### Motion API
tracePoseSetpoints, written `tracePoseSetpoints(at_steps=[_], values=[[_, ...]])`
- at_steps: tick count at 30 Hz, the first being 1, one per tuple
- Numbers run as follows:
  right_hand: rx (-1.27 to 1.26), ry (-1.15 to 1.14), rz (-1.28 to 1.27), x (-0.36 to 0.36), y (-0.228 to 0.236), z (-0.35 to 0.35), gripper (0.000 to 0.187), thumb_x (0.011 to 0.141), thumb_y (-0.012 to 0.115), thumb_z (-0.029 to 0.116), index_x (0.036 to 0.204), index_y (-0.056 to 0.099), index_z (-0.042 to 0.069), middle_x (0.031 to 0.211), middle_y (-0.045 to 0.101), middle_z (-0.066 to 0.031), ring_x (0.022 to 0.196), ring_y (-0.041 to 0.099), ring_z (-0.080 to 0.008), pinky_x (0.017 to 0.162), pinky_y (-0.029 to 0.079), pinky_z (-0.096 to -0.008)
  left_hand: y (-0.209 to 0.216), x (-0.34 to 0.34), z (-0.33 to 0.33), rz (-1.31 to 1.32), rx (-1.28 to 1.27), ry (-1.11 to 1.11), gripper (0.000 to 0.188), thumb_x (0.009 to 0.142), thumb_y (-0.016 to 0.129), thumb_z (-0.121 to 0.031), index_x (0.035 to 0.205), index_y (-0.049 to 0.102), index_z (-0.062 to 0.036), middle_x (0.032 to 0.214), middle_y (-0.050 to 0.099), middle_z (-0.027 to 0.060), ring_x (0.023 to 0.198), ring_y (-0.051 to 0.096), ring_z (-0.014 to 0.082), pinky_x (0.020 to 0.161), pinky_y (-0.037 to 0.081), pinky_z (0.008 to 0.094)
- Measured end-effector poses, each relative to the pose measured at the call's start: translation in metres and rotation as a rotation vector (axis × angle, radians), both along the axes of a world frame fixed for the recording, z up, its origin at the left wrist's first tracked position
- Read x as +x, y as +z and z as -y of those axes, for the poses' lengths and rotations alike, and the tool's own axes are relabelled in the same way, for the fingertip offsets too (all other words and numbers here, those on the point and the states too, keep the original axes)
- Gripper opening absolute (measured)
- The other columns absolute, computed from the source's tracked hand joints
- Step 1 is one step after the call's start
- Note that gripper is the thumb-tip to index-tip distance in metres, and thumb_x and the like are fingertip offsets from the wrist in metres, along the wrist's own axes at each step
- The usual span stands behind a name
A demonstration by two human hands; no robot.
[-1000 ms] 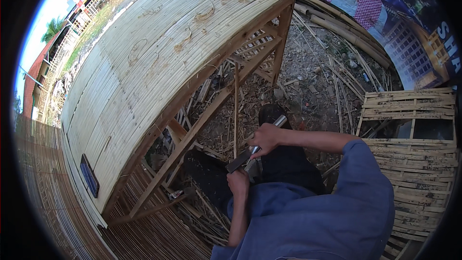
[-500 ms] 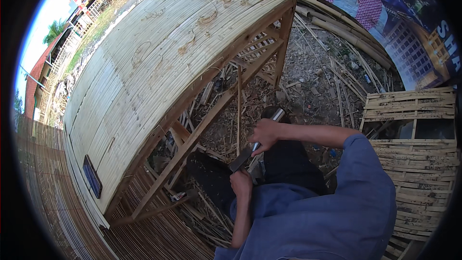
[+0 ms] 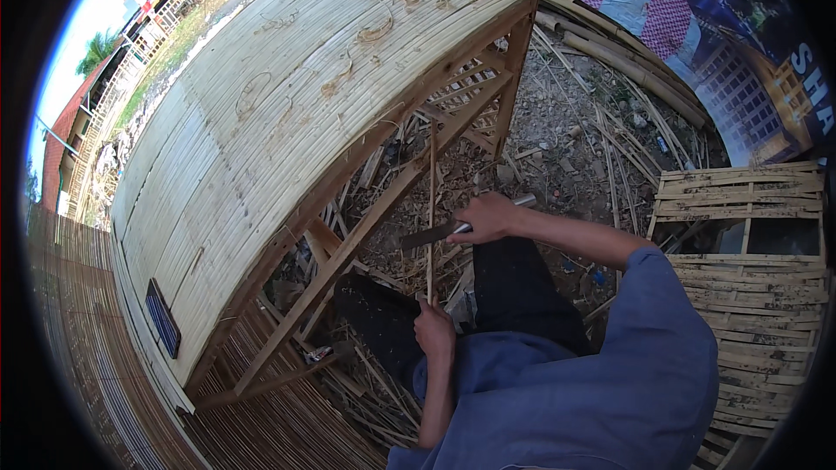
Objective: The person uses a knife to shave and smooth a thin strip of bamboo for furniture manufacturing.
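A thin bamboo strip (image 3: 433,165) rises from my left hand (image 3: 434,331), which is closed around its lower end near my lap. My right hand (image 3: 489,216) grips the metal handle of a broad-bladed knife (image 3: 420,238). The dark blade lies across the strip, some way above the left fist, pointing left. Whether the edge bites into the strip is too small to tell. My dark-trousered legs (image 3: 522,292) are on either side of the hands.
On the left stands a large bamboo-slat table (image 3: 287,122) on wooden braces (image 3: 366,218), with curled shavings and a dark phone-like slab (image 3: 163,318) on top. A woven bamboo panel (image 3: 749,296) is on the right. Bamboo poles (image 3: 631,65) and scraps litter the ground, before a printed banner (image 3: 749,61).
My right hand has moved forward along the strip, carrying the knife away from my left hand. The blade has swung from slanting to nearly level. My left hand stays almost still.
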State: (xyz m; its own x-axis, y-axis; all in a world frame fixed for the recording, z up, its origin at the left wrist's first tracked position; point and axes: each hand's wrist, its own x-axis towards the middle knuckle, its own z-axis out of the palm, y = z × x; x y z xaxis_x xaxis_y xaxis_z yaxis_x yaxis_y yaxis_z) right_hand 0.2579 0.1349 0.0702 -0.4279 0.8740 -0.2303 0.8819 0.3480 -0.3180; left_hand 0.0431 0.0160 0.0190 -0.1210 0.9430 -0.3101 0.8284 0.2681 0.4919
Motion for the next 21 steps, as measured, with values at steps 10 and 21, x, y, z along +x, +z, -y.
tracePoseSetpoints(at_steps=[10,21], values=[[0.225,0.1,-0.034,-0.009,-0.04,-0.005,0.063,0.078,0.047,0.068,0.066,0.061,0.009,0.056,0.059,-0.0156,0.058,0.062,-0.0358,0.055,0.05,-0.0448,-0.013,0.01,-0.043,-0.036,0.125,-0.031,0.028,0.093,0.045,-0.027,0.1,0.053,-0.0006,0.077,0.063,0.026,0.078,0.062,0.0447,0.067,0.048,0.054],[0.155,0.116,-0.019,-0.013,-0.024,0.018,0.062,0.08,0.045,0.068,0.075,0.064,0.008,0.056,0.058,-0.0167,0.057,0.062,-0.0353,0.054,0.05,-0.0453,0.002,0.012,-0.041,-0.035,-0.022,-0.038,0.026,0.091,0.045,-0.02,0.101,0.054,0.0022,0.084,0.062,0.0286,0.085,0.06,0.0455,0.071,0.048,0.0524]])
